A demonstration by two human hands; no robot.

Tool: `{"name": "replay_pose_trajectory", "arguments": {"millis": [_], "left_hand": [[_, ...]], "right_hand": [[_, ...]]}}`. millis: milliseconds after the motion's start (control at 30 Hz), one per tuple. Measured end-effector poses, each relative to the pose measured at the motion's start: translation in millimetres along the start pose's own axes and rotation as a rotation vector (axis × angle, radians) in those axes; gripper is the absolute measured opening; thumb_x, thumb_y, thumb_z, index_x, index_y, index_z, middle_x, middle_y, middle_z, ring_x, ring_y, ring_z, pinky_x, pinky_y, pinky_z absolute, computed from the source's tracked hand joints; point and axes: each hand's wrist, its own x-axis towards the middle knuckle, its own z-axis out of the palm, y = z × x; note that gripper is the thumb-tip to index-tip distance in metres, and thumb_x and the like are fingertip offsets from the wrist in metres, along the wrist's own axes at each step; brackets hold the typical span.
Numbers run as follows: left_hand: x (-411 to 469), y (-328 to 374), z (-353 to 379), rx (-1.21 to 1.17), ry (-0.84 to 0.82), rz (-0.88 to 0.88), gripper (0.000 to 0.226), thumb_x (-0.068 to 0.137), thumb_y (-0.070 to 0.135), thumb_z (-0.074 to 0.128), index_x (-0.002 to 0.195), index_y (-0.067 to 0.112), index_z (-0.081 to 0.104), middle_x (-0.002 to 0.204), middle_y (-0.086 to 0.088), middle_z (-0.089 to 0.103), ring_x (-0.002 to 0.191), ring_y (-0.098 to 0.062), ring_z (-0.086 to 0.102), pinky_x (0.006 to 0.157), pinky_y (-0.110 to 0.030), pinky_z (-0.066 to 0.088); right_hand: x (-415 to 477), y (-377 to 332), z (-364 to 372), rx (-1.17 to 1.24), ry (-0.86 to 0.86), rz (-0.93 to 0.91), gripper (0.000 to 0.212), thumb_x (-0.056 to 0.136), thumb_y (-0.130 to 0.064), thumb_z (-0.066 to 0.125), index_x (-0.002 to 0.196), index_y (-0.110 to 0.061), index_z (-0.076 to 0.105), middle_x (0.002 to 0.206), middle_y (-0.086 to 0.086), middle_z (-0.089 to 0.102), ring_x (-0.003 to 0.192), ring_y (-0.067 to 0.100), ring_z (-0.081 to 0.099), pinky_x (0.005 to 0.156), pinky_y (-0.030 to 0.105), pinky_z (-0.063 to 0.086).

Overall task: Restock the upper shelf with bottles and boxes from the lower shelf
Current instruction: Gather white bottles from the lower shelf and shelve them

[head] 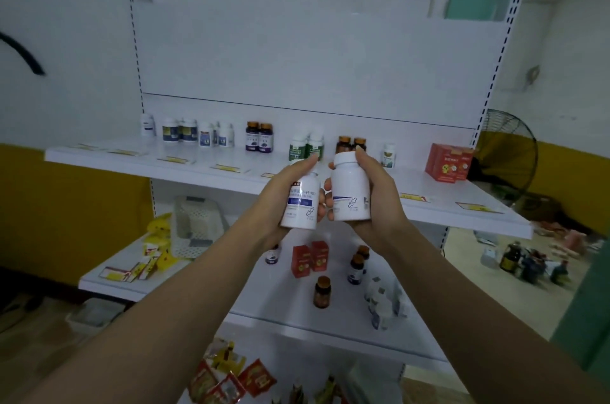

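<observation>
Holding two bottles upright and nearly touching, just in front of the upper shelf [198, 169], we have one in each of our hands. Our left hand [277, 195] wraps curled fingers round the left bottle [302, 202], whose label faces us, with the fingertips up by its cap. Our right hand [376, 202] curls round the right bottle [350, 192] from the side. Toward the back of the upper shelf stand white bottles [188, 131] and dark bottles [259, 137], with red boxes [447, 162] at its right end. Below the upper shelf, the lower shelf [280, 298] carries smaller red boxes [310, 258], a brown bottle [321, 291], a white basket [198, 228] and yellow packets [158, 248]. Beyond the upper shelf's right end stands a black fan [508, 156].
</observation>
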Motion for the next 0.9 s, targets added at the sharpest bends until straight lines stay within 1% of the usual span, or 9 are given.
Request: {"name": "replay_pose_trajectory", "arguments": {"millis": [67, 133, 200, 300, 400, 533, 633, 767, 900], "left_hand": [[-5, 7, -7, 0.022, 0.040, 0.020, 0.044, 0.067, 0.042, 0.074, 0.089, 0.011, 0.053, 0.063, -0.008, 0.061, 0.049, -0.017, 0.059, 0.049, -0.026, 0.052], [-10, 17, -14, 0.037, 0.090, 0.042, 0.043, 0.068, 0.042, 0.073, 0.089, 0.009, 0.055, 0.063, -0.008, 0.060, 0.048, -0.017, 0.058, 0.048, -0.025, 0.051], [-17, 28, -23, 0.050, 0.142, 0.056, 0.042, 0.070, 0.042, 0.071, 0.089, 0.009, 0.055, 0.064, -0.008, 0.059, 0.048, -0.017, 0.058, 0.048, -0.025, 0.051], [-32, 44, -41, 0.082, 0.231, 0.098, 0.046, 0.068, 0.043, 0.072, 0.093, 0.010, 0.051, 0.066, -0.009, 0.059, 0.050, -0.018, 0.058, 0.049, -0.026, 0.052], [-52, 64, -66, 0.146, 0.307, 0.132, 0.048, 0.067, 0.043, 0.072, 0.094, 0.009, 0.052, 0.066, -0.010, 0.059, 0.051, -0.020, 0.057, 0.051, -0.027, 0.052], [-82, 97, -111, 0.189, 0.383, 0.174, 0.044, 0.069, 0.044, 0.071, 0.091, 0.009, 0.055, 0.066, -0.009, 0.061, 0.051, -0.019, 0.057, 0.049, -0.025, 0.052], [-106, 123, -150, 0.216, 0.439, 0.207, 0.040, 0.068, 0.045, 0.071, 0.085, 0.011, 0.059, 0.065, -0.007, 0.062, 0.050, -0.018, 0.058, 0.049, -0.025, 0.051], [-138, 162, -214, 0.262, 0.488, 0.243, 0.037, 0.076, 0.042, 0.066, 0.091, 0.010, 0.055, 0.065, -0.007, 0.062, 0.050, -0.018, 0.058, 0.049, -0.025, 0.052], [-163, 203, -277, 0.316, 0.501, 0.263, 0.045, 0.076, 0.042, 0.065, 0.099, 0.007, 0.049, 0.064, -0.006, 0.063, 0.050, -0.017, 0.060, 0.050, -0.025, 0.052]], "right_hand": [[9, 2, 9, -0.019, -0.028, 0.011, 0.040, 0.081, -0.050, 0.056, 0.085, -0.011, 0.063, 0.069, 0.011, 0.062, 0.053, 0.021, 0.057, 0.051, 0.027, 0.049], [18, 4, 19, -0.032, -0.068, 0.031, 0.043, 0.072, -0.053, 0.062, 0.084, -0.011, 0.064, 0.070, 0.011, 0.063, 0.054, 0.020, 0.058, 0.051, 0.028, 0.050], [28, 7, 30, -0.044, -0.126, 0.047, 0.042, 0.068, -0.053, 0.065, 0.081, -0.013, 0.066, 0.069, 0.009, 0.064, 0.054, 0.019, 0.059, 0.051, 0.028, 0.050], [46, 16, 53, -0.073, -0.210, 0.053, 0.034, 0.074, -0.050, 0.065, 0.084, -0.017, 0.066, 0.070, 0.007, 0.064, 0.054, 0.018, 0.057, 0.053, 0.028, 0.048], [64, 33, 84, -0.065, -0.279, 0.067, 0.027, 0.081, -0.044, 0.064, 0.086, -0.018, 0.065, 0.070, 0.007, 0.064, 0.054, 0.019, 0.058, 0.052, 0.028, 0.049], [88, 65, 142, -0.060, -0.368, 0.084, 0.031, 0.076, -0.046, 0.067, 0.086, -0.017, 0.063, 0.067, 0.006, 0.065, 0.052, 0.018, 0.060, 0.052, 0.028, 0.051], [107, 90, 193, -0.047, -0.411, 0.123, 0.031, 0.073, -0.048, 0.068, 0.082, -0.018, 0.067, 0.065, 0.007, 0.065, 0.050, 0.019, 0.060, 0.049, 0.027, 0.050], [136, 126, 266, -0.038, -0.465, 0.113, 0.033, 0.073, -0.048, 0.069, 0.087, -0.018, 0.065, 0.067, 0.006, 0.066, 0.052, 0.018, 0.062, 0.049, 0.027, 0.050], [166, 160, 335, -0.023, -0.497, 0.118, 0.038, 0.074, -0.049, 0.068, 0.090, -0.016, 0.064, 0.067, 0.006, 0.065, 0.053, 0.019, 0.061, 0.051, 0.028, 0.051]]}}
